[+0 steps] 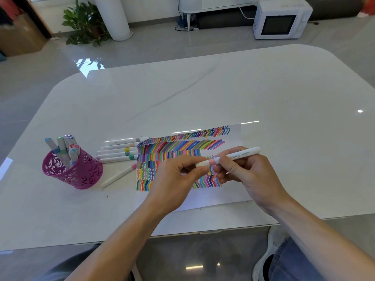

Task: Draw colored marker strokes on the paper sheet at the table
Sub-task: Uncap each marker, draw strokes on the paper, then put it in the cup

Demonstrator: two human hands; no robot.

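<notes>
1. We see both hands raised just over the paper sheet (pixel 229 196), which lies flat on the white bench (pixel 203 88) near its front edge
2. The right hand (pixel 244 172) curls its fingers and thumb round the middle of a white marker (pixel 236 155). The long end of the barrel sticks out up and to the right past the knuckles
3. The left hand (pixel 178 176) pinches the marker's other end, a white cap next to a pink band, between thumb and forefinger. Its remaining fingers are folded loosely underneath
4. The marker bridges the two hands, nearly level and tilted slightly upward to the right, above the right-middle part of the sheet. We cannot tell whether the cap is fully seated
5. Colored strokes (pixel 174 147) fill most of the sheet in rows, while the near strip and the right edge are bare white
6. Just left of the sheet a row of markers (pixel 119 152) lies side by side, their ends reaching its left edge. A single marker (pixel 117 176) lies slanted nearer to us
7. Further left stands a purple cut-out cup (pixel 81 173) with several markers leaning in it
8. Beyond the bench, a white microwave (pixel 281 20) and a potted plant (pixel 83 23) sit on the floor
</notes>
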